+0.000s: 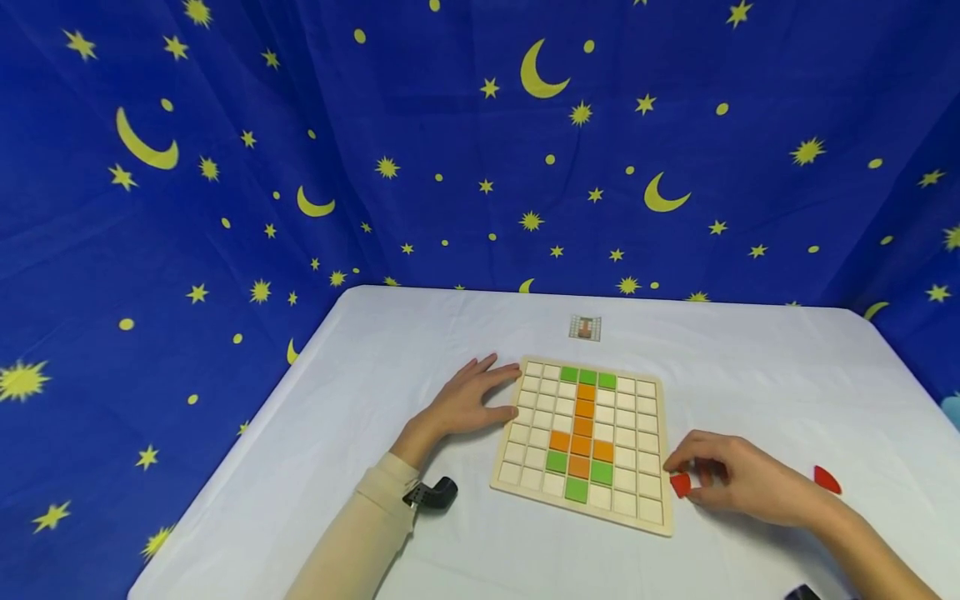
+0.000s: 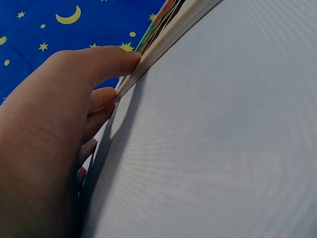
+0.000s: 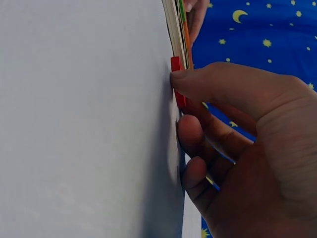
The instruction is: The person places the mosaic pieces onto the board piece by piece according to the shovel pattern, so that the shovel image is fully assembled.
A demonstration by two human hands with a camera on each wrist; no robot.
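A square wooden board (image 1: 630,518) with a grid of cream tiles lies on the table. Orange tiles (image 1: 581,427) run down its middle, with green tiles (image 1: 588,377) at the top and lower down. My left hand (image 1: 468,400) rests at the board's left edge, thumb and index finger touching the rim, fingers spread. At the lower right, my right hand (image 1: 738,475) pinches a red piece (image 1: 680,485) between thumb and fingers, just beside the board's right edge. In the right wrist view the thumb lies on this red piece (image 3: 175,64); its full outline is partly covered.
Another red piece (image 1: 827,479), rounded on one side, lies right of my right hand. Beyond the board is a small pattern card (image 1: 585,327). A white cloth (image 1: 420,333) covers the table, and a blue star-patterned curtain (image 1: 465,125) hangs behind it.
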